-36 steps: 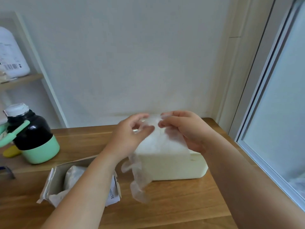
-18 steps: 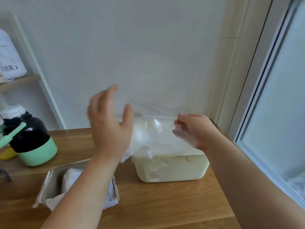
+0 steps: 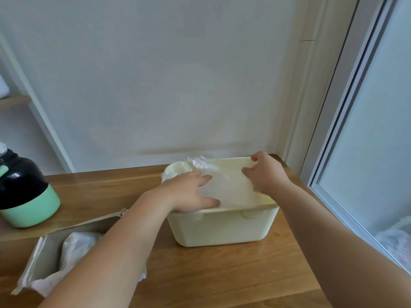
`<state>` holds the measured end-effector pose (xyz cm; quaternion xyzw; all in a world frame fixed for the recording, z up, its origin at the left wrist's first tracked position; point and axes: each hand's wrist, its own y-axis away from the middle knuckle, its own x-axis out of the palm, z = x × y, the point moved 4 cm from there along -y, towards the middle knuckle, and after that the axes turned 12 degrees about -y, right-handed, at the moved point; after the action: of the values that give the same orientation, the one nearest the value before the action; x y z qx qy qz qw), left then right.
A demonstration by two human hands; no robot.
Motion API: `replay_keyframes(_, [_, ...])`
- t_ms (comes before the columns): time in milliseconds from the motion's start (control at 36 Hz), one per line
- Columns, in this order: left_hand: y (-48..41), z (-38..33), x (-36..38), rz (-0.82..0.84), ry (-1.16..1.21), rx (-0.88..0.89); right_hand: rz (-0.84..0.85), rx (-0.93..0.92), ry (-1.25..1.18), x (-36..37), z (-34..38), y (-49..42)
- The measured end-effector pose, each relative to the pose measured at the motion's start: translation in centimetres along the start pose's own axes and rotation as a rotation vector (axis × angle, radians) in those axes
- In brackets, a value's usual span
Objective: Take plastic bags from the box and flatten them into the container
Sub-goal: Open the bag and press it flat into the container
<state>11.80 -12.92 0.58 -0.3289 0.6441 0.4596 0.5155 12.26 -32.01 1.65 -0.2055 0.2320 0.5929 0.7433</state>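
Flattening is the step in hand. The bag [image 3: 224, 185] lies in the top of the container [image 3: 222, 225], its long axis seemingly along the container's length and its crumpled end at the far-left corner. The left hand [image 3: 189, 192] presses it with spread fingers. The right hand [image 3: 266, 174] has bent fingers on it; I cannot tell if it pinches. Next, smooth that corner, then reach for the box [image 3: 51, 247] left of the container.
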Motion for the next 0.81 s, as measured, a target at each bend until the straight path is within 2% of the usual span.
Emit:
replay_keyframes(111, [-0.8,-0.1,0.0,0.031,-0.017,-0.008,-0.156,-0.347,0.185,-0.8,2.8,1.7])
replay_keyframes(139, [-1.0,-0.1,-0.1,0.033,-0.026,-0.017,-0.151,-0.428,0.198,-0.7,3.5,2.1])
replay_keyframes(194, [-1.4,-0.4,-0.1,0.038,-0.04,-0.03,-0.017,-0.484,0.191,-0.1,4.4,2.4])
replay_keyframes(278, [-2.0,-1.1,0.4,0.073,-0.001,-0.006,0.323,-0.278,0.205,1.8,3.6,2.1])
replay_keyframes(361, [-1.8,-1.2,0.8,0.097,0.103,-0.002,0.488,-0.112,0.357,3.2,1.6,1.6])
replay_keyframes(444, [-1.1,-0.4,0.0,0.007,0.04,0.022,0.535,-0.062,0.421,3.4,0.4,1.2])
replay_keyframes(500, [-0.4,0.5,-0.7,0.004,-0.044,0.017,0.541,-0.058,0.435,3.2,0.3,1.0])
replay_keyframes(611, [-0.4,1.2,-0.9,0.114,-0.204,-0.001,0.566,-0.062,0.475,3.1,0.5,0.6])
replay_keyframes(806, [-2.6,0.0,1.7,0.306,-0.286,0.026,0.663,-0.006,0.528,4.1,-0.5,0.2])
